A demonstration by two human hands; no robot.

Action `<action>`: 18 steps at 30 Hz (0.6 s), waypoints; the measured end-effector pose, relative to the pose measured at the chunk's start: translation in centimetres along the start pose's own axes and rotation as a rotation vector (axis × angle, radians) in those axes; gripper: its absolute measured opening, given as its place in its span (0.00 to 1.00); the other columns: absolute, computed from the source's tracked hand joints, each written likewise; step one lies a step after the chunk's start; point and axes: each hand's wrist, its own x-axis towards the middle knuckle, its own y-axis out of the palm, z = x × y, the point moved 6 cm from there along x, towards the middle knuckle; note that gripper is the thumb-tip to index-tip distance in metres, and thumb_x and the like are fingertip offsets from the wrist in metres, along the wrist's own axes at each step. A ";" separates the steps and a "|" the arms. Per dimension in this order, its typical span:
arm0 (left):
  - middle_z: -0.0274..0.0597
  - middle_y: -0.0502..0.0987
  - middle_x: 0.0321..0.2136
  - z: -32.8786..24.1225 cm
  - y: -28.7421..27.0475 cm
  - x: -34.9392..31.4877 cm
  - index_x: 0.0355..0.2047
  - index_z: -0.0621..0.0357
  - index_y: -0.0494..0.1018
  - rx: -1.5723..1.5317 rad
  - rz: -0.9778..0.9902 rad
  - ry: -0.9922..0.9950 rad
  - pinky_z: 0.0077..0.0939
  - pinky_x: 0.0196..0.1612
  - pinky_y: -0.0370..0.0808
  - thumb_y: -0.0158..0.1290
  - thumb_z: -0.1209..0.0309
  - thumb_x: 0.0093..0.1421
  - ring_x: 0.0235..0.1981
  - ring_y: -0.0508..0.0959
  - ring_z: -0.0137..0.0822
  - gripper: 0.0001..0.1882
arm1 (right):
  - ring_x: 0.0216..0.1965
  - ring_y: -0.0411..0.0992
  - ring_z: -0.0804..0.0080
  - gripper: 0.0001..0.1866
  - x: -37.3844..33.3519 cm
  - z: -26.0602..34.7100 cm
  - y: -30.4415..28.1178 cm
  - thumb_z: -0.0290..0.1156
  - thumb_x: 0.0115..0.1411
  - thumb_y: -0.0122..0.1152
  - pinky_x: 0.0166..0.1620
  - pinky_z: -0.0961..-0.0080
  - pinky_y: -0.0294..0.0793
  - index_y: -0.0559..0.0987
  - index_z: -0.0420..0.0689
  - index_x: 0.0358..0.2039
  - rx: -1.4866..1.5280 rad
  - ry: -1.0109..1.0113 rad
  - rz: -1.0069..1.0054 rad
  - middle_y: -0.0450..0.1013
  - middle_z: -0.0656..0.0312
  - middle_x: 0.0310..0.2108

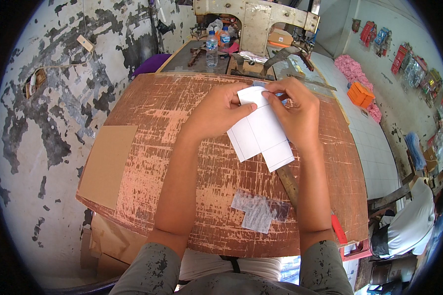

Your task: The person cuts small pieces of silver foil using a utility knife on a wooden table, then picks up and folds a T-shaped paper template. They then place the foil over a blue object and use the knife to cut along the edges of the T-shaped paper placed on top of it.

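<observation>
Over the far middle of the worn brown table, my two hands hold a white card cut-out (261, 129) with thin drawn lines and stepped corners at its lower end. My left hand (215, 112) pinches its upper left edge, the thumb lying on its face. At the top right, my right hand (298, 110) grips the upper edge with thumb and fingers, where the card bends over in a curve. A narrow ruler-like strip (287, 187) lies on the table, partly hidden under the card and my right forearm. Nearer me are grey-white, translucent-looking pieces (260, 211).
A brown cardboard sheet (108, 167) lies at the table's left. By the right front edge is a red object (338, 229). Beyond the table stand a water bottle (211, 50) and a large metal machine (256, 22). A person in white (408, 221) sits at the right.
</observation>
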 end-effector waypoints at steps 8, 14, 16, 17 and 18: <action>0.46 0.87 0.35 -0.5 -0.1 -0.2 0.53 0.70 0.77 0.033 -0.011 -0.068 0.27 0.34 0.80 0.60 0.73 0.69 0.32 0.84 0.27 0.16 | 0.39 0.82 0.56 0.09 -0.2 0.8 0.1 0.15 0.58 0.69 0.43 0.68 0.81 0.84 0.38 0.39 -0.107 -0.157 -0.029 0.81 0.55 0.39; 0.45 0.87 0.34 -0.8 -0.1 -0.4 0.52 0.70 0.78 0.006 -0.018 -0.049 0.26 0.34 0.79 0.60 0.73 0.69 0.32 0.84 0.26 0.15 | 0.40 0.83 0.57 0.10 -0.4 0.7 0.3 0.15 0.58 0.68 0.43 0.66 0.82 0.85 0.39 0.40 -0.150 -0.160 -0.019 0.81 0.56 0.40; 0.45 0.86 0.34 -1.0 0.0 -0.4 0.52 0.70 0.78 0.023 -0.020 -0.049 0.26 0.34 0.79 0.60 0.73 0.69 0.32 0.84 0.26 0.15 | 0.41 0.83 0.57 0.10 -0.4 0.6 0.3 0.15 0.58 0.68 0.43 0.66 0.82 0.84 0.39 0.40 -0.167 -0.177 -0.021 0.81 0.57 0.41; 0.45 0.86 0.34 -0.9 -0.1 -0.4 0.52 0.70 0.78 0.024 -0.021 -0.049 0.26 0.34 0.79 0.60 0.73 0.69 0.32 0.84 0.26 0.15 | 0.41 0.83 0.57 0.10 -0.4 0.6 0.3 0.15 0.58 0.68 0.43 0.66 0.82 0.84 0.39 0.40 -0.166 -0.178 -0.021 0.81 0.57 0.41; 0.44 0.86 0.34 -0.8 -0.2 -0.4 0.52 0.69 0.78 0.021 -0.021 -0.048 0.26 0.34 0.79 0.60 0.72 0.69 0.32 0.83 0.26 0.15 | 0.41 0.83 0.57 0.10 -0.4 0.7 0.4 0.15 0.58 0.68 0.43 0.66 0.83 0.84 0.39 0.40 -0.177 -0.188 -0.021 0.81 0.57 0.41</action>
